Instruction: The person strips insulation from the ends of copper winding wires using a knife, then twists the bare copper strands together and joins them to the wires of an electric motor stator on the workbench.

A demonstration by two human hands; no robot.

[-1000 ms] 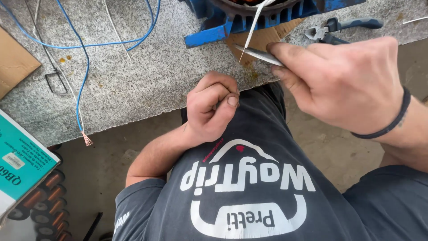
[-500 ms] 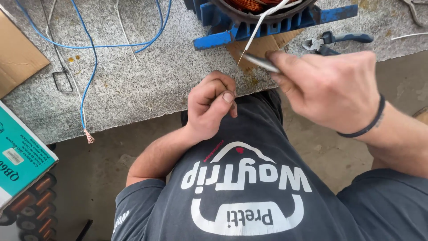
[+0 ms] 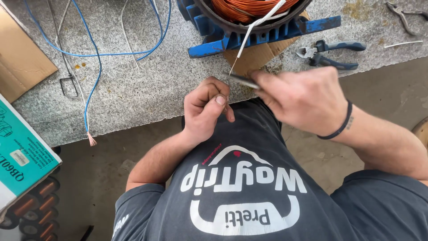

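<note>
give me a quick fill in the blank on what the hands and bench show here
1. The right hand holds a thin metal tool against a ____ sleeved wire.
2. The left hand pinches the lower end of that ____.
3. The motor housing on the bench is painted ____.
4. The pliers lie on the ____ bench top.

Missing words: white; wire; blue; stone

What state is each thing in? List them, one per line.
Left hand: pinching the white lead.
Right hand: gripping a thin metal tool against the lead.
White lead: taut from the motor.
Motor: copper winding exposed.
Blue wire: loose, end stripped.
Pliers: lying unused.
</note>
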